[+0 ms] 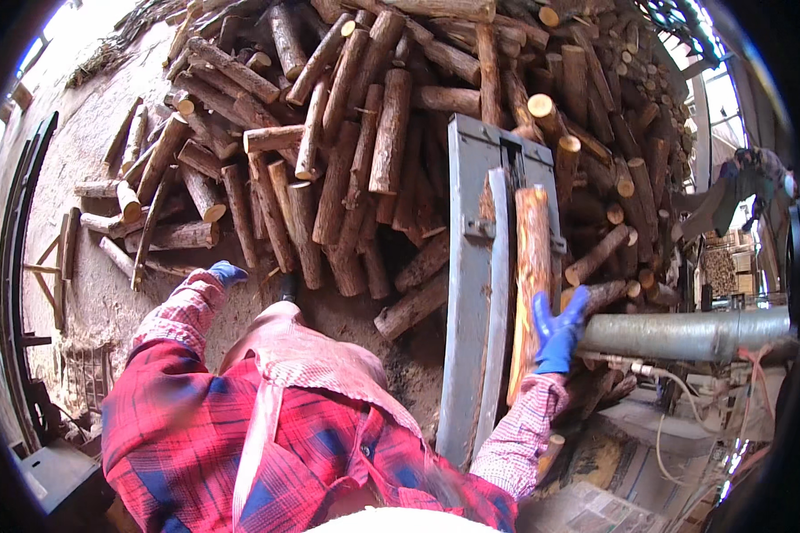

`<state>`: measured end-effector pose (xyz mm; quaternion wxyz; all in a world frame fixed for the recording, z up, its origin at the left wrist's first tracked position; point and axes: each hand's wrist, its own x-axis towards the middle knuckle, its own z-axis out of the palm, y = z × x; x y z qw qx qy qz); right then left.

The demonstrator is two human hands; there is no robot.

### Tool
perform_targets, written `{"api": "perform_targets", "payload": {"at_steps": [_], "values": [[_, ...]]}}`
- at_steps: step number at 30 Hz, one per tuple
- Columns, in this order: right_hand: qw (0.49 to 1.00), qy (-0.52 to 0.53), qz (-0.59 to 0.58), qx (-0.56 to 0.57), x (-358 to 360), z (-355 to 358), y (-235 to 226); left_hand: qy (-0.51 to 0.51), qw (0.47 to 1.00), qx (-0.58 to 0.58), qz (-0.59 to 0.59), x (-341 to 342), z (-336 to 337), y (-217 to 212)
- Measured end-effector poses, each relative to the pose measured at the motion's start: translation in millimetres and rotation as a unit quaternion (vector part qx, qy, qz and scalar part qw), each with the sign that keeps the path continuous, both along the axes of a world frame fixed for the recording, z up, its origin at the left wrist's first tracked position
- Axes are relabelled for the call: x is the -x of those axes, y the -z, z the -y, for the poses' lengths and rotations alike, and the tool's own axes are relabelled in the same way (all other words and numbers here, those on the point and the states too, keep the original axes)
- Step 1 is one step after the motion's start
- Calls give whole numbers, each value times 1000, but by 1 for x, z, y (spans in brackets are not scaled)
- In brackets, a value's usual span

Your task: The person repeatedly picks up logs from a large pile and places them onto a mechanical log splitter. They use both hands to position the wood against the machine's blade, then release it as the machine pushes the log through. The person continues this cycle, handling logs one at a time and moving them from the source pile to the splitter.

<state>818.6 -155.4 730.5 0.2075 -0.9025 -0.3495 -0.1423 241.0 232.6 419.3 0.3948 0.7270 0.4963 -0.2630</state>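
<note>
Wood dominates: a great heap of cut logs [373, 133] rises behind the grey steel machine frame [471, 293], where one peeled log [532, 275] lies lengthwise along its channel. Blue-gloved, the right hand [558, 333] presses open fingers against that log's lower side. Whether the blue-gloved left hand [227, 272], reaching toward the heap's foot, is open or closed cannot be told.

A log [532, 284] lies lengthwise on the splitter bed [471, 293] right of centre, my right hand [557, 330] against its near right side. The ram cylinder [684, 334] runs off right. Far behind — the log pile [364, 133]. My left hand [227, 272] reaches left, near the pile's edge.
</note>
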Motion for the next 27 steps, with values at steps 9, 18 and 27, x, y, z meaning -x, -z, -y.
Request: {"api": "perform_targets", "payload": {"at_steps": [9,18,27], "values": [[941,-250,133,-185,68,-275,-57,218,916,-257,217,-163,-133,106],[988,-101,56,105,43,-248,94,-416,749,410,313,-366,-172,25],[990,-92,54,93,48,-270,87,-60,453,434,776,-604,-269,-368]]}}
